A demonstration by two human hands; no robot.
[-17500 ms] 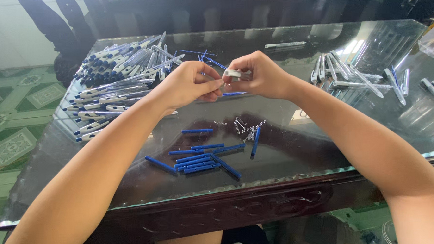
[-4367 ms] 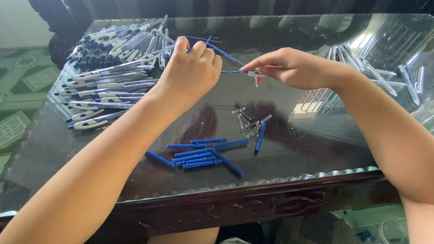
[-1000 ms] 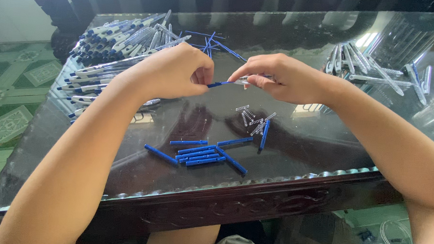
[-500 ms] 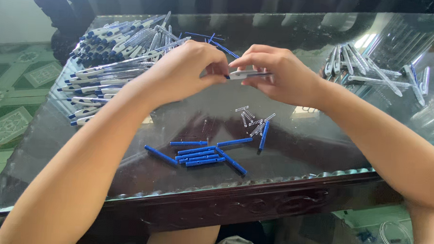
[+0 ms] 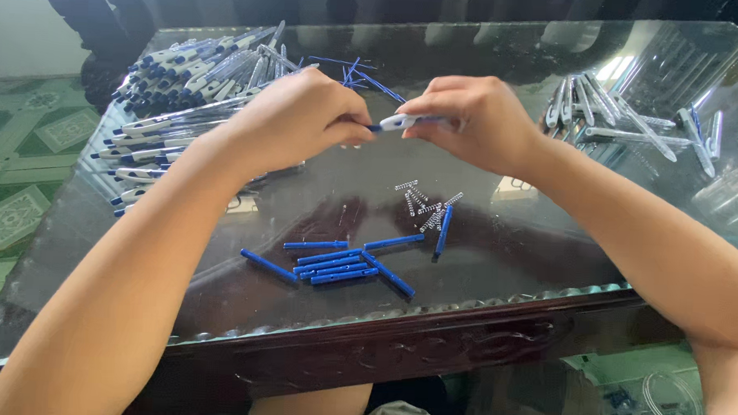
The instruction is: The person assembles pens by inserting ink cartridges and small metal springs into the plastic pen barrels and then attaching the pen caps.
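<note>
A: Big stuff first. Glass-topped table (image 5: 498, 261), dark carved wooden frame along the near edge. What's the landmark?

B: The cluster of small metal springs (image 5: 422, 203) mid-table. Everything goes off that.

A: OK. Far left of the springs?

B: Big pile of assembled white-and-blue pens (image 5: 172, 94), tips mostly pointing left. Far right of the springs, a looser pile of clear pen barrels (image 5: 625, 122). Just nearer than the springs, toward the table edge, a bunch of blue pen pieces (image 5: 334, 263), short rods, lying roughly left-right, plus one blue piece (image 5: 442, 231) lying nearly front-to-back, touching the springs' near side.

A: Hands?

B: Both raised beyond the springs, meeting in the middle. Left hand (image 5: 294, 119) is clenched, fingertips pinching the blue end of a white-and-blue pen (image 5: 401, 121). Right hand (image 5: 482, 121) is closed around the white end of it.

A: Axis of the pen?

B: Roughly horizontal, left-right, blue end toward the left hand, white body running into the right. Only a short stretch shows between the two grips; the rest is hidden in the right hand's fingers.

A: Which hand is nearer?

B: Both on it. Right covers more of its length.
</note>
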